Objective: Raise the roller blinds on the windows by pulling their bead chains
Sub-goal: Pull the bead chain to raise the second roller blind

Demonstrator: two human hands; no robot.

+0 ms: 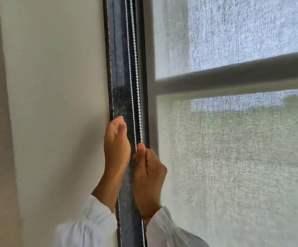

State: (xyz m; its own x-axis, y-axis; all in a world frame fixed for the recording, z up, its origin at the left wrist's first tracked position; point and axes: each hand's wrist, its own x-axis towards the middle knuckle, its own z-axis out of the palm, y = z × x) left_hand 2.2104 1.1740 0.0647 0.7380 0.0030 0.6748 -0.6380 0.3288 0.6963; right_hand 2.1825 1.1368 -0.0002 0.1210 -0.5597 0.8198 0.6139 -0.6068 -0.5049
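Note:
A white bead chain (133, 68) hangs in two strands down the dark window frame (119, 90), just left of the pale woven roller blind (233, 148) that covers the glass. My right hand (149, 173) is closed around the chain, thumb up, where both strands run into its grip. My left hand (116, 147) sits beside it, slightly higher, against the frame's left edge with fingers curled away from the camera; what they hold is hidden. Both wrists wear white sleeves.
A plain off-white wall (55, 104) fills the left half. A horizontal window bar (233, 75) shows as a grey band through the blind. Below my right hand the chain (143, 232) continues down along the frame.

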